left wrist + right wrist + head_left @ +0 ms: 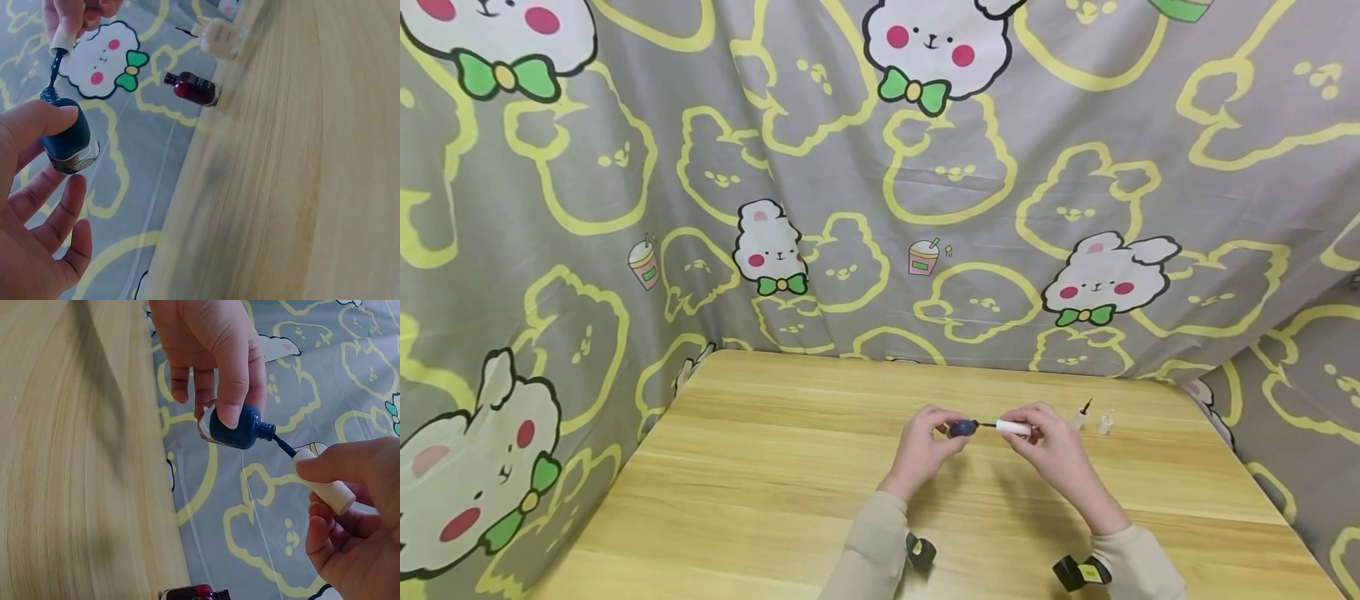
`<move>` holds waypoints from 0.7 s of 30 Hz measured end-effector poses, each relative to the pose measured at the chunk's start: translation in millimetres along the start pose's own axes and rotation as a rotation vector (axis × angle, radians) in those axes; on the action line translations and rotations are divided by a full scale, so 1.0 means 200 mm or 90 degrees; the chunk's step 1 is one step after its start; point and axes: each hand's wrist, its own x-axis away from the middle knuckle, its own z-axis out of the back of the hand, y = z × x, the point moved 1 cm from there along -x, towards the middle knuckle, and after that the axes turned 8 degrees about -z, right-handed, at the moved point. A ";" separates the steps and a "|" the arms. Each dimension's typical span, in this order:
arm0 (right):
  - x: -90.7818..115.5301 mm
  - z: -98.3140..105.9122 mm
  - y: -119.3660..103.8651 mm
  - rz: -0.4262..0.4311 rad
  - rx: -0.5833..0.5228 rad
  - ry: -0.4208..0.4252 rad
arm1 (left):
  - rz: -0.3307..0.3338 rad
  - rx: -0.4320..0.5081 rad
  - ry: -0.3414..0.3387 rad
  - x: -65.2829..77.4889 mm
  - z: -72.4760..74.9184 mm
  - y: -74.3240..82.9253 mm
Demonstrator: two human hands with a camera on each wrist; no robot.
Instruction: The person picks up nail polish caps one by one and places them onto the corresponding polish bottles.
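Note:
My left hand [921,446] pinches a small nail polish bottle [65,134] of dark blue polish between thumb and fingers, tilted with its uncapped neck towards the right hand. In my right hand [1048,442] is the bottle's white cap [325,487], pinched between thumb and fingers. A dark blue-coated brush [285,445] runs from the cap to the bottle's mouth; whether its tip is inside I cannot tell. Both hands are above the table. To the right of the right hand stand a pale pink bottle [220,39] and a dark red bottle [197,89].
The wooden table [760,467] spreads beneath both hands. A grey curtain [850,175] with cartoon animals hangs behind and at the sides. Black wrist-worn devices [920,552] sit at both sleeves. A thin dark piece [185,31] shows beside the pale bottle's neck.

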 end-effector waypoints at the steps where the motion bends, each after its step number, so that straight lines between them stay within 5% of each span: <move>1: 0.00 0.00 0.00 0.000 0.001 -0.002 | 0.000 -0.002 -0.003 0.00 0.00 0.00; 21: 0.00 -0.02 0.00 0.023 0.004 -0.057 | -0.003 -0.029 -0.067 0.01 -0.04 0.05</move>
